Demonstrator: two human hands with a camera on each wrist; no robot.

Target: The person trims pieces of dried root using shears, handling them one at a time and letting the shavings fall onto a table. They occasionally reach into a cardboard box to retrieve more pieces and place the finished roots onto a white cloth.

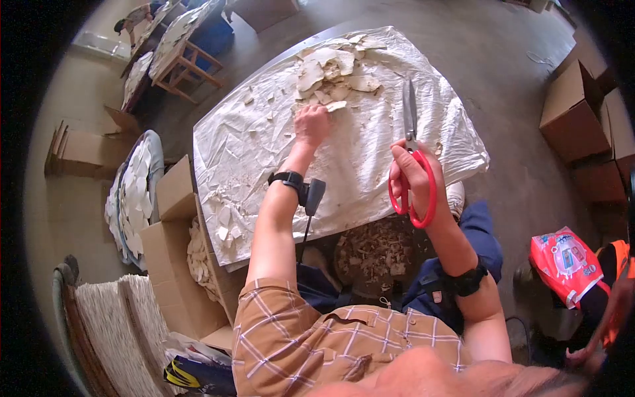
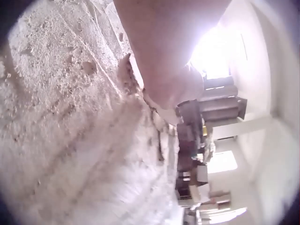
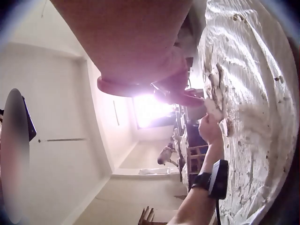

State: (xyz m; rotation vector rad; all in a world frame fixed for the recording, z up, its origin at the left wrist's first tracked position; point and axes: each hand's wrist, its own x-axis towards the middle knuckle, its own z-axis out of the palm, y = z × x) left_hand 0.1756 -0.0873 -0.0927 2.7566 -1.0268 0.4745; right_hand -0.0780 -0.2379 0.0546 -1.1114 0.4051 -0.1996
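Note:
My right hand [image 1: 417,175] grips scissors [image 1: 409,112] by their red handles, with the long metal blades pointing away over the table. At the near edge of a heap of flat, off-white broken pieces [image 1: 324,69], my left hand [image 1: 312,126] has its fingers curled. A pale flat piece [image 3: 213,108] shows at its fingertips in the right wrist view, pinched there. The left wrist view shows the edge of this flat piece [image 2: 166,114] below the hand. White crinkled sheeting [image 1: 357,172] lies under the heap, scattered with crumbs.
A cardboard box [image 1: 175,264] with pale pieces stands at the table's left. Between the legs sits a round container of scraps [image 1: 374,255]. Round trays of white pieces [image 1: 135,198] stand farther left. Cardboard boxes [image 1: 572,122] and a red packet [image 1: 565,264] are at right.

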